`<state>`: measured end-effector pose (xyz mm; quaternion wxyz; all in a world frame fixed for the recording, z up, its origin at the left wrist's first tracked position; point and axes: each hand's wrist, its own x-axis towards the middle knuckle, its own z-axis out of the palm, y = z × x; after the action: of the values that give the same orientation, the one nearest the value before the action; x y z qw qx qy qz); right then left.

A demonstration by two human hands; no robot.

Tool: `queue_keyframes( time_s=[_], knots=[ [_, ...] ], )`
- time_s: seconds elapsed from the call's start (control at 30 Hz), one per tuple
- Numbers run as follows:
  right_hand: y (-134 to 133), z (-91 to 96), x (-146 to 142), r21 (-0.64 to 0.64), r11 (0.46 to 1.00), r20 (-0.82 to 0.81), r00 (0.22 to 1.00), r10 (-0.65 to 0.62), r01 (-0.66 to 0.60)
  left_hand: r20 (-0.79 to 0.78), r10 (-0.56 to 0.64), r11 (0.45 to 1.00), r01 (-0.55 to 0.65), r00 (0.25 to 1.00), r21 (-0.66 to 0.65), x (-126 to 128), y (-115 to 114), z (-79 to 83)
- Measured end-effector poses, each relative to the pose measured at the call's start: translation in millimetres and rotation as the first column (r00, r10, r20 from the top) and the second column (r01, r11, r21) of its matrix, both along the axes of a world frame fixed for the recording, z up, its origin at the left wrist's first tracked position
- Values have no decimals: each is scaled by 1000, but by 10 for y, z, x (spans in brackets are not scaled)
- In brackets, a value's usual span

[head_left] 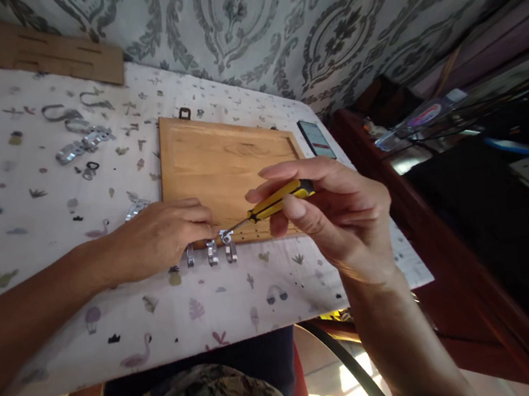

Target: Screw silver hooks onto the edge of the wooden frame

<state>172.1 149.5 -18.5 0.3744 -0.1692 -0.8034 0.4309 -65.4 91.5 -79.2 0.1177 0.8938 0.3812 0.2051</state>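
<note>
A small yellow-and-black screwdriver (275, 201) is pinched in the fingers of my right hand (337, 206). Its tip meets a metal hook (229, 248) at the near edge of the framed wooden board (233, 163). Two more metal hooks, one of them a silver hook (211, 253), hang over that same edge to the left. My left hand (173, 230) rests on the board's near left corner beside these hooks, its fingers curled together; whatever lies under its fingertips is hidden. Another metal piece (135, 207) lies just behind the left hand.
Several loose metal hooks (83, 142) lie at the left on the patterned tablecloth (34, 216). A cardboard piece (48, 55) sits against the wall. Right of the board is a phone (316, 140). A dark brown ring (185, 113) is at the board's far edge.
</note>
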Motion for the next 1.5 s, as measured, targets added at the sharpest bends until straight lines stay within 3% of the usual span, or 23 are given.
queue_keyframes(
  time_s=[0.3, 0.57, 0.9, 1.13, 1.4, 1.5],
  knots=[
    [12, -69, -48, 164, 965, -74, 978, -195, 205, -14, 5, 1000, -5, 1000, 27, 4, 3, 15],
    [47, -9, 33, 37, 999, 33, 999, -6, 5, -3, -13, 1000, 13, 1000, 8, 4, 10, -29],
    [-27, -48, -50, -13, 995, -114, 988, -104, 103, 24, -18, 999, 17, 1000, 27, 2, 3, -8],
    [48, 3, 38, -50, 998, 4, 999, 48, -48, -13, -4, 1000, 4, 1000, 11, 1, 1, -20],
    [51, -53, -33, 116, 985, -49, 991, -125, 130, 8, -10, 1000, 10, 1000, 15, 9, 5, -18],
    [63, -36, -25, 110, 986, -20, 992, -123, 124, 1, -5, 1000, 4, 1000, 24, 12, -1, -19]
  ],
)
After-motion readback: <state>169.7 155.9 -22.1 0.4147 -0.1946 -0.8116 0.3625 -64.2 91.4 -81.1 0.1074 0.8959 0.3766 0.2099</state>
